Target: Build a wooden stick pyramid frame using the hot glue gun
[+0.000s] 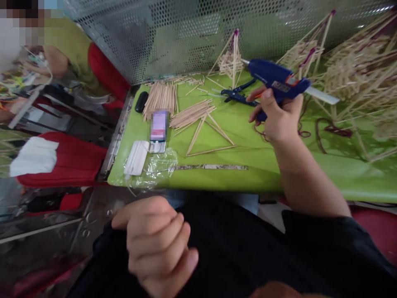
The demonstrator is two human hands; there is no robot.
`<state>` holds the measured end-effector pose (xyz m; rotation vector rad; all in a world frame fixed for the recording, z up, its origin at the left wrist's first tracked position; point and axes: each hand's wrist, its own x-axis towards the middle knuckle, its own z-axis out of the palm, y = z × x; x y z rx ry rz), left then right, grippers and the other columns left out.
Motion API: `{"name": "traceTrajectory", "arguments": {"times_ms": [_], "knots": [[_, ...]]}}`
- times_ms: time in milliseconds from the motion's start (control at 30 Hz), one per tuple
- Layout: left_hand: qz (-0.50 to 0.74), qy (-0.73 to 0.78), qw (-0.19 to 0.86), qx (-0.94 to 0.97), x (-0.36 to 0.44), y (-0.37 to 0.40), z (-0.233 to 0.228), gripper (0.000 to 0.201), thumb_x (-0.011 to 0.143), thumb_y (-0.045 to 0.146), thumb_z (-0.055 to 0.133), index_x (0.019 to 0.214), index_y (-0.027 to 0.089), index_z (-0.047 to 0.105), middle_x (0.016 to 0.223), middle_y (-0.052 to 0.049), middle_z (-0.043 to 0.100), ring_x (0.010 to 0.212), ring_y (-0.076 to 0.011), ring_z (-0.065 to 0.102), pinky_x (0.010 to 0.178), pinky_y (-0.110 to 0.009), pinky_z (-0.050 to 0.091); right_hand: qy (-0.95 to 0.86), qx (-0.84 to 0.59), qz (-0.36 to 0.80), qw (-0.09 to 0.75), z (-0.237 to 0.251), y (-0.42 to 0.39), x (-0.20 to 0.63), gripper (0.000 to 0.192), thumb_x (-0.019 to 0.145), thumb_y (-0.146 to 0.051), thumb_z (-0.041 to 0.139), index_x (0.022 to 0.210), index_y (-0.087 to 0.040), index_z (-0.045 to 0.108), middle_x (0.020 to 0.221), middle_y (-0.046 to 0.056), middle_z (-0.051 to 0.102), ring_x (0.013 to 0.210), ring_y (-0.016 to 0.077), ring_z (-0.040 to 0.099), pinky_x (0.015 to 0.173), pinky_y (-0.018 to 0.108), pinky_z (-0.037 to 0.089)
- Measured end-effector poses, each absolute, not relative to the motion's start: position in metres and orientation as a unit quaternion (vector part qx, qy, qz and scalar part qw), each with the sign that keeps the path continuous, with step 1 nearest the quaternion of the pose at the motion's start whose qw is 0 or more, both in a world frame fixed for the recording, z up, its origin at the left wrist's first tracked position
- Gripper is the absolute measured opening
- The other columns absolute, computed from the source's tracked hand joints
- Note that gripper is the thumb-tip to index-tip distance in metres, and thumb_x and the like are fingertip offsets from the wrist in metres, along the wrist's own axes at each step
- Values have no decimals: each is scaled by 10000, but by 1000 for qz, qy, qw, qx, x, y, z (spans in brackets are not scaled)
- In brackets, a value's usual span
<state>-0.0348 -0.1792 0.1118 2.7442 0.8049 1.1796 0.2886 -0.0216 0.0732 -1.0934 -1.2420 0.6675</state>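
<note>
My right hand (283, 118) grips a blue hot glue gun (268, 71) above the green table, its nozzle pointing to the left. A whitish glue stick (324, 96) sticks out of the gun's back end. In front of my body, below the table edge, my left hand (158, 244) is curled into a fist, and nothing shows in it. Between the hands, a triangle of thin wooden sticks (211, 150) lies flat on the table. Blue-handled pliers (237, 94) lie just left of the glue gun.
Two bundles of sticks, one upright (160, 97) and one slanted (192, 114), lie near a phone (159, 126), a white power bank (136, 158) and crumpled plastic film (163, 165). Stick structures (356, 74) stand at right by dark red cord (338, 131). A perforated metal panel (173, 37) rises behind.
</note>
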Motion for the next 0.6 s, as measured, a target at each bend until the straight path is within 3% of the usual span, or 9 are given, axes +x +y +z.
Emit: {"name": "traceTrajectory", "arguments": {"times_ms": [33, 67, 100, 167, 233, 333, 433, 600], "knots": [[459, 130, -91, 874, -45, -176, 107, 175, 728, 358, 774, 611, 331, 646, 595, 16, 681, 524, -208, 665, 355, -363, 444, -542, -470, 289, 633, 77, -24, 290, 491, 964, -746, 737, 1030, -260, 702, 1119, 84, 804, 576, 103, 570, 457, 313, 446], [442, 75, -169, 878, -55, -170, 100, 94, 730, 265, 765, 689, 299, 688, 765, -19, 773, 714, -222, 767, 473, -362, 559, -542, -464, 286, 640, 81, -27, 292, 481, 961, -734, 751, 1036, -261, 703, 1109, 83, 802, 566, 106, 577, 447, 313, 427], [430, 100, -206, 873, -66, -163, 90, 51, 744, 238, 752, 757, 272, 716, 825, -41, 784, 764, -221, 772, 541, -365, 578, -542, -463, 283, 642, 86, -31, 294, 466, 960, -720, 761, 1039, -264, 706, 1093, 82, 798, 561, 112, 586, 445, 316, 420], [402, 265, -196, 854, -86, -152, 61, 230, 767, 215, 760, 996, 227, 773, 882, -71, 792, 791, -239, 764, 675, -399, 607, -554, -471, 287, 624, 93, -40, 300, 424, 960, -695, 778, 1023, -281, 712, 1082, 81, 787, 574, 130, 613, 463, 332, 438], [368, 417, -162, 815, -102, -150, 25, 380, 794, 204, 764, 1175, 191, 764, 1045, -142, 812, 943, -303, 782, 818, -451, 604, -580, -487, 318, 571, 95, -47, 309, 391, 964, -687, 777, 1062, -312, 728, 1149, 79, 785, 625, 147, 651, 520, 355, 495], [309, 504, -110, 799, -117, -156, -24, 370, 854, 239, 769, 1222, 202, 761, 1246, -173, 789, 1147, -347, 760, 1002, -516, 571, -604, -485, 373, 511, 81, -51, 332, 520, 876, -737, 839, 1156, -306, 761, 1172, 110, 802, 630, 160, 673, 528, 371, 526], [315, 525, -114, 782, -120, -158, -56, 396, 868, 296, 745, 1252, 200, 752, 1334, -184, 763, 1243, -354, 735, 1070, -533, 545, -616, -463, 411, 487, 49, -49, 359, 617, 789, -721, 916, 1084, -189, 812, 1071, 185, 825, 560, 153, 666, 444, 335, 477], [341, 501, -160, 779, -115, -147, -71, 481, 832, 399, 658, 1257, 206, 774, 1227, -159, 823, 1118, -381, 759, 971, -533, 518, -586, -446, 494, 462, 6, -62, 385, 517, 769, -576, 988, 1050, -165, 849, 1054, 219, 840, 645, 223, 744, 546, 398, 624]]}}
